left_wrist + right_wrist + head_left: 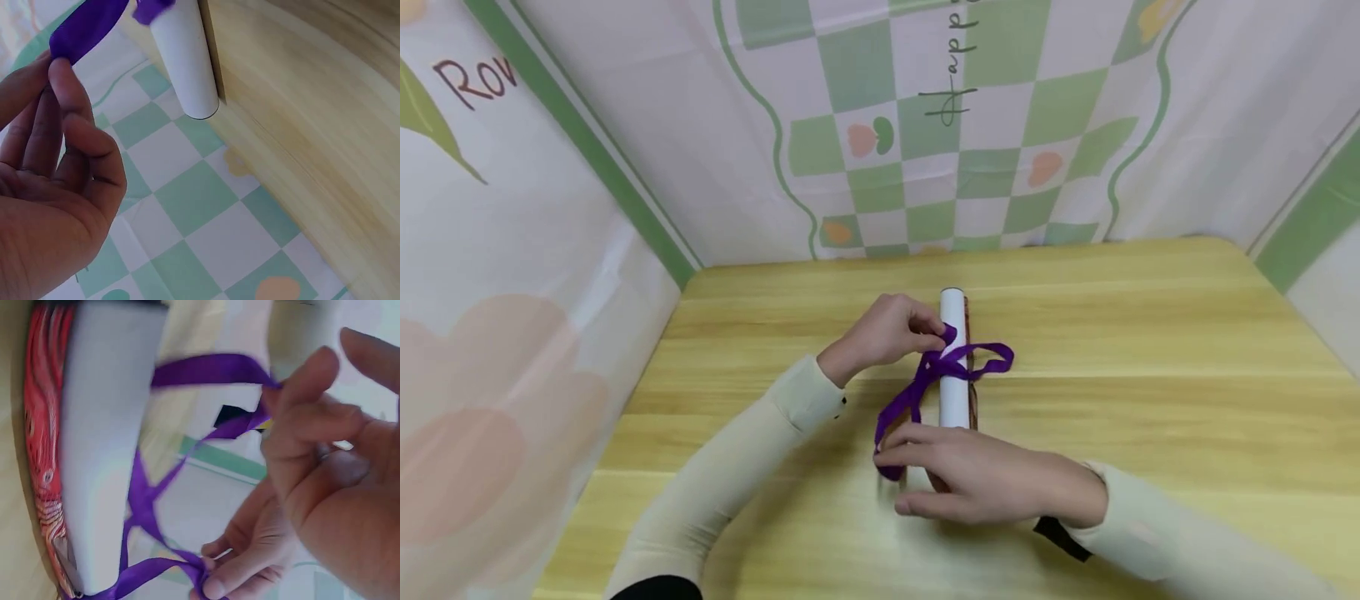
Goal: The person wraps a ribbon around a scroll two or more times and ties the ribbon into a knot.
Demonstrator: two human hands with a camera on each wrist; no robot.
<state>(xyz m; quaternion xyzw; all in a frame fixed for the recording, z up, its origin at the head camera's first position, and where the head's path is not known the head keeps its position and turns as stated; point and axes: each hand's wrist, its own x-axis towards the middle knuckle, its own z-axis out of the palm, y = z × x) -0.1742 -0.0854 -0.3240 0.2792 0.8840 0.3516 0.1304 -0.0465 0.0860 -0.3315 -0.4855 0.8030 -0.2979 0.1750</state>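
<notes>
A white, tube-like roll [953, 400] lies on the table, with a red patterned strip [47, 425] along one side. Purple ribbon [955, 364] crosses the roll near its middle, and a loop of it sticks out to the right. Near the far end, my left hand [887, 333] pinches a piece of the ribbon between thumb and fingertips, as the left wrist view shows. My right hand [985, 475] is over the near end, hiding it, with curled fingers holding a long stretch of ribbon out to the left. Between the hands the ribbon strands cross each other.
The wooden table [1150, 333] has a rounded far edge. Behind it hangs a cloth [992, 175] with green and white checks, and another printed cloth [535, 233] hangs at the left.
</notes>
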